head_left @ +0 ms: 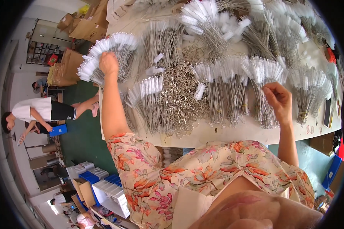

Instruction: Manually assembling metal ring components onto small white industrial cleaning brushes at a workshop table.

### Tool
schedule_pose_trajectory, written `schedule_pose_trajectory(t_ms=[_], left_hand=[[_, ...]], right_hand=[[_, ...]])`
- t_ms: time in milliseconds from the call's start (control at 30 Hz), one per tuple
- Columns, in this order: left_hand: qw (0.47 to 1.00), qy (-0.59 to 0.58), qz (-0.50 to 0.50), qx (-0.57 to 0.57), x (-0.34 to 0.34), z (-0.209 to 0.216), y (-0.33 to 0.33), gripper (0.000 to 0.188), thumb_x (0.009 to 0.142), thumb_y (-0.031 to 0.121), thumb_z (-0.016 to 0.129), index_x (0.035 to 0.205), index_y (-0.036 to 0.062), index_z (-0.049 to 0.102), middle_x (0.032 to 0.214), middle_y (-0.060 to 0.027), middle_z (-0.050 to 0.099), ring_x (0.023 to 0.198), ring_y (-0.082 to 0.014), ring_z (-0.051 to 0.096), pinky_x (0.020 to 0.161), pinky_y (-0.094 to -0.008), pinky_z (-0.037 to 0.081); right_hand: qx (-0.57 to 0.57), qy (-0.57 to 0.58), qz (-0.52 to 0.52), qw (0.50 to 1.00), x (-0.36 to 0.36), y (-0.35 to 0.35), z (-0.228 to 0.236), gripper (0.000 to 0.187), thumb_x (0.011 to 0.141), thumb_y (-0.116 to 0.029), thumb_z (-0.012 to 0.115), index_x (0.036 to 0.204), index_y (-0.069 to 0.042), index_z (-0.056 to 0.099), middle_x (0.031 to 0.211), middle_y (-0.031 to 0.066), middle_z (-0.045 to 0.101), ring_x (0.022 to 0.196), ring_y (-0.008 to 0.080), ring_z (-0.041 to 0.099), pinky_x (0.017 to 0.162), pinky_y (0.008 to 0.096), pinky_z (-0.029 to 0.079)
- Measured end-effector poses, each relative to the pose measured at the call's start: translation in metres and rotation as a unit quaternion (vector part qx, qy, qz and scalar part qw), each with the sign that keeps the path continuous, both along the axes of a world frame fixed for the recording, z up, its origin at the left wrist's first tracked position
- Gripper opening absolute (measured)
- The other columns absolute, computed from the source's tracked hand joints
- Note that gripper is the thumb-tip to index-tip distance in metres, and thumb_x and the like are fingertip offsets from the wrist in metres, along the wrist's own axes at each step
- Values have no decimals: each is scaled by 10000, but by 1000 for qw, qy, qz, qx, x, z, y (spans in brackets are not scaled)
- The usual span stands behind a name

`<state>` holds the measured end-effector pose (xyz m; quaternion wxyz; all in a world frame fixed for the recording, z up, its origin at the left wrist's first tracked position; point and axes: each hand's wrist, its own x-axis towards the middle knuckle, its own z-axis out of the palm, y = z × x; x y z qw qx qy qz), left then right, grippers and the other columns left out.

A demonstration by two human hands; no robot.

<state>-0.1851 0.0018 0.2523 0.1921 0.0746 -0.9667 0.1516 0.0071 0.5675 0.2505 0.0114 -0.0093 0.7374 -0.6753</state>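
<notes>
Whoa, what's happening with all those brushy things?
A person is at a table of white-bristled wire brushes. Their left hand is at a fanned bunch on the left; their right hand, curled, is near another bunch. I can't tell if it's holding anything. Shiny metal rings lie piled between bunches.

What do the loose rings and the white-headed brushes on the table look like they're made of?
Rings: metal, possibly plated steel, polished, from their bright silvery glints. Brush stems: likely metal wire, being thin, grey and slightly shiny. Bristles: probably plastic such as nylon, from their translucent white look.
</notes>
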Motion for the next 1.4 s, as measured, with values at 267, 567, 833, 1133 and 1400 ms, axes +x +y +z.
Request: schedule_pose_trajectory(t_ms=[267,567,833,1133,1400], left_hand=[[953,173,-151,199,-24,9,-30,98,802,158,611,819,82,671,753,-86,627,736,-215,602,695,-347,487],[902,-142,-29,406,-20,-31,78,396,796,403,595,805,12,662,713,-103,651,648,-225,593,657,-348,448],[797,-137,49,586,-14,-43,94,327,787,317,638,816,-7,662,713,-117,655,595,-163,569,620,-304,444],[866,-88,-45,489,-5,-44,85,243,784,218,593,831,-18,623,672,-55,578,455,-132,437,378,-282,304],[695,-81,57,712,12,-9,88,185,766,182,543,726,1,547,660,-81,570,406,-97,342,355,-255,243]], right_hand=[[73,17,30,997,-33,-12,22,111,839,-91,630,881,11,630,735,-18,584,686,34,507,623,194,418],[326,240,158,901,-105,-26,36,114,797,-121,634,895,-65,652,816,30,627,694,158,594,627,291,473],[418,375,329,759,-133,-103,-15,67,769,-83,610,815,-108,652,846,42,597,830,232,607,748,342,501],[549,436,301,646,-117,-116,-12,68,741,-165,595,804,-138,592,846,15,548,891,173,568,722,340,457],[493,534,304,615,-120,-117,-5,119,753,-161,579,865,-123,578,802,25,536,783,188,591,647,338,471]])
